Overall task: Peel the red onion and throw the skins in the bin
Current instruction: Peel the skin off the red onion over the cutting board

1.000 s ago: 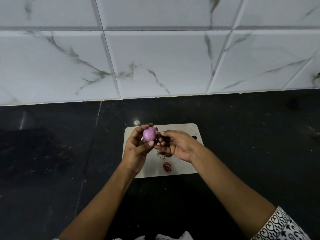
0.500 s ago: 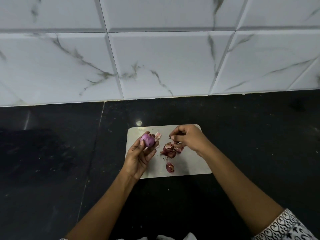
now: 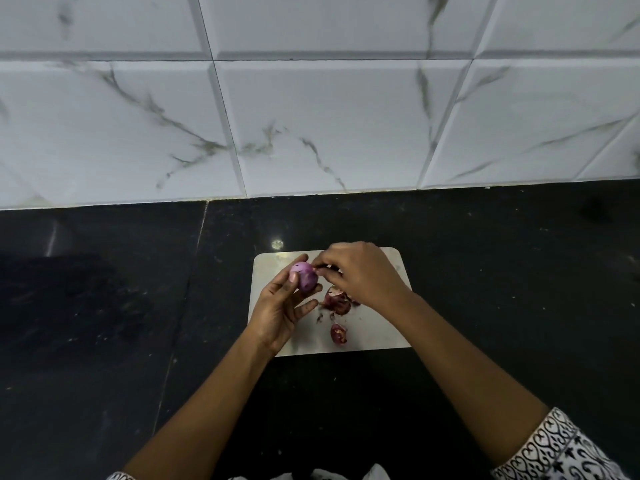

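Note:
My left hand holds a small purple red onion over the left part of a pale cutting board. The onion looks mostly bare and shiny. My right hand reaches in from the right, its fingertips pinched at the onion's upper right side on a thin bit of skin. A heap of dark red skins lies on the board just under my right hand. One more skin piece lies nearer to me on the board. No bin is in view.
The board rests on a black stone counter that runs back to a white marble-patterned tiled wall. White crumpled material shows at the bottom edge of the view.
My right hand dropped a skin piece on the heap, then came back left to the onion. My left hand has turned the onion a little and kept it over the board.

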Tool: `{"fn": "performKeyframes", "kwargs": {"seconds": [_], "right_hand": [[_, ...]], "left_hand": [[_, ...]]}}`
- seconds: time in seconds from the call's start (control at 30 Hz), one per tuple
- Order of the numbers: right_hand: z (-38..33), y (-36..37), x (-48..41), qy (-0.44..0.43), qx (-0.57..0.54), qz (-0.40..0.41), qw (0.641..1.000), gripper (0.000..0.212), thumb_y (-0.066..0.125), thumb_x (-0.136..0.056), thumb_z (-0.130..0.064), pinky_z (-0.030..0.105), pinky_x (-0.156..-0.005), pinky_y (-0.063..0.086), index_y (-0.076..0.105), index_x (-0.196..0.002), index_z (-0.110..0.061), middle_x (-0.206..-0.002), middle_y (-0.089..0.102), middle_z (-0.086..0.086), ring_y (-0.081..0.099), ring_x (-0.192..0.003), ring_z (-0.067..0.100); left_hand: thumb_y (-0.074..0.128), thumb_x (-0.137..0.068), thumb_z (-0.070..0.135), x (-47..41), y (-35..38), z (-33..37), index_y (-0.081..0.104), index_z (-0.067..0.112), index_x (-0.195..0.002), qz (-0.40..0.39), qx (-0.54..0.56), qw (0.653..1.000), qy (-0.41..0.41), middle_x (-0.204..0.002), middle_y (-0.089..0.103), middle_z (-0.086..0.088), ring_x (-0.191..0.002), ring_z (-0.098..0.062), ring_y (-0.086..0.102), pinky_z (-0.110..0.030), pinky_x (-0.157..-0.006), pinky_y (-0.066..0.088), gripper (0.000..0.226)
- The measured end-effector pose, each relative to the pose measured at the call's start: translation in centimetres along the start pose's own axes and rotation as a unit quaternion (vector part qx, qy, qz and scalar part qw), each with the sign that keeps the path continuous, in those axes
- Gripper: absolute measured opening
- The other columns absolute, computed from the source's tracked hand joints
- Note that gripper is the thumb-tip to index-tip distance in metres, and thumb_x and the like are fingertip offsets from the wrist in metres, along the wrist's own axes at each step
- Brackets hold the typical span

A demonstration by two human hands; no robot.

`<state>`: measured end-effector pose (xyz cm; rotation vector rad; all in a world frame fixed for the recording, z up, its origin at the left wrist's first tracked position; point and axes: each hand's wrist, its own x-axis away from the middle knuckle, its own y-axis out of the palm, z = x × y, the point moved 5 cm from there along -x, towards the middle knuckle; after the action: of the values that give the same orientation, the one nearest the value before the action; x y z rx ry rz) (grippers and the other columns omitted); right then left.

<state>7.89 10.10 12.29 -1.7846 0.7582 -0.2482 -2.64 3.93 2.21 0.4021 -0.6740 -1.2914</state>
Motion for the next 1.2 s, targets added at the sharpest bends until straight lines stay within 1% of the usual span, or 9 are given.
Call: {"fn": "performKeyframes", "kwargs": {"seconds": [0.2, 0.43, 0.53, 0.63, 0.77, 0.93, 1.07, 1.13, 1.2], "right_hand": [[-0.7, -0.4, -0.6, -0.036, 0.103, -0.056, 0.992, 0.026, 0.049, -0.093, -0.031, 0.029, -0.071, 0.050, 0.065, -0.109, -0.018, -0.094, 0.067, 0.000, 0.061, -0.081, 0.016], [-1.1, -0.5, -0.7, -0.032, 0.178, -0.108, 0.978, 0.022, 0.049, -0.090, -0.033, 0.027, -0.061, 0.037, 0.063, -0.095, -0.016, -0.088, 0.065, 0.001, 0.059, -0.076, 0.018], [-0.7, 0.1, -0.6, -0.005, 0.118, -0.112, 0.987, 0.017, 0.056, -0.087, -0.030, 0.025, -0.065, 0.036, 0.064, -0.092, -0.016, -0.089, 0.066, 0.001, 0.059, -0.078, 0.016], [0.8, 0.4, -0.2, 0.077, -0.016, -0.075, 0.994, 0.014, 0.063, -0.083, -0.024, 0.026, -0.070, 0.048, 0.067, -0.092, -0.014, -0.090, 0.069, 0.003, 0.062, -0.080, 0.015], [2.5, -0.2, 0.7, 0.153, -0.177, -0.007, 0.972, 0.011, 0.065, -0.085, -0.017, 0.018, -0.066, 0.055, 0.070, -0.094, -0.014, -0.087, 0.071, 0.000, 0.066, -0.071, 0.007], [1.8, 0.1, 0.7, 0.144, -0.144, -0.071, 0.977, 0.016, 0.068, -0.082, -0.023, 0.030, -0.075, 0.057, 0.073, -0.096, -0.017, -0.087, 0.074, 0.002, 0.068, -0.075, 0.010], [1.5, 0.0, 0.1, 0.148, -0.086, -0.083, 0.982, 0.017, 0.067, -0.083, -0.019, 0.022, -0.071, 0.054, 0.072, -0.099, -0.015, -0.091, 0.073, 0.004, 0.067, -0.076, 0.012], [1.9, 0.1, -0.1, 0.168, -0.101, -0.098, 0.976, 0.015, 0.066, -0.083, -0.017, 0.016, -0.064, 0.050, 0.072, -0.097, -0.014, -0.089, 0.073, 0.003, 0.066, -0.072, 0.009], [2.4, 0.3, -0.2, 0.196, -0.150, -0.127, 0.961, 0.013, 0.066, -0.083, -0.014, 0.021, -0.066, 0.054, 0.072, -0.095, -0.013, -0.088, 0.073, 0.004, 0.068, -0.073, 0.010]], "left_hand": [[0.063, -0.085, 0.034, 0.1, -0.3, 0.6, 0.060, 0.023, -0.122, 0.028, -0.106, 0.994, 0.005, -0.110, 0.064, -0.009, -0.085, -0.015, 0.064, -0.023, -0.056, 0.055, 0.039], [0.047, -0.091, 0.033, 0.5, 0.8, 0.3, 0.064, 0.022, -0.111, 0.033, -0.172, 0.984, 0.002, -0.085, 0.072, 0.002, -0.072, -0.009, 0.066, -0.023, -0.058, 0.052, 0.028], [0.045, -0.093, 0.032, 0.5, 0.8, 0.4, 0.062, 0.014, -0.114, 0.043, -0.133, 0.990, -0.012, -0.083, 0.072, -0.002, -0.068, -0.010, 0.069, -0.019, -0.053, 0.053, 0.033], [0.045, -0.093, 0.033, 0.5, 1.1, 0.6, 0.062, 0.013, -0.117, 0.043, -0.104, 0.993, -0.023, -0.090, 0.068, -0.007, -0.067, -0.010, 0.068, -0.018, -0.051, 0.053, 0.036], [0.042, -0.095, 0.038, 0.5, 1.3, 0.7, 0.065, 0.017, -0.108, 0.054, -0.090, 0.994, -0.026, -0.089, 0.067, -0.003, -0.067, -0.008, 0.065, -0.016, -0.049, 0.052, 0.034], [0.045, -0.093, 0.035, 0.6, 1.6, 1.0, 0.065, 0.017, -0.105, 0.057, -0.109, 0.992, -0.012, -0.088, 0.067, -0.004, -0.067, -0.008, 0.066, -0.017, -0.052, 0.053, 0.030], [0.052, -0.083, 0.037, 0.7, 2.0, 1.3, 0.064, 0.017, -0.106, 0.058, -0.125, 0.990, 0.006, -0.091, 0.068, -0.006, -0.070, -0.010, 0.069, -0.019, -0.056, 0.054, 0.033], [0.054, -0.079, 0.037, 0.8, 2.2, 1.4, 0.063, 0.017, -0.108, 0.056, -0.129, 0.990, 0.014, -0.093, 0.069, -0.007, -0.072, -0.011, 0.070, -0.020, -0.058, 0.054, 0.036], [0.055, -0.080, 0.034, 0.9, 2.2, 1.6, 0.062, 0.017, -0.110, 0.051, -0.130, 0.990, 0.022, -0.095, 0.069, -0.007, -0.076, -0.012, 0.070, -0.022, -0.061, 0.055, 0.035]]}}
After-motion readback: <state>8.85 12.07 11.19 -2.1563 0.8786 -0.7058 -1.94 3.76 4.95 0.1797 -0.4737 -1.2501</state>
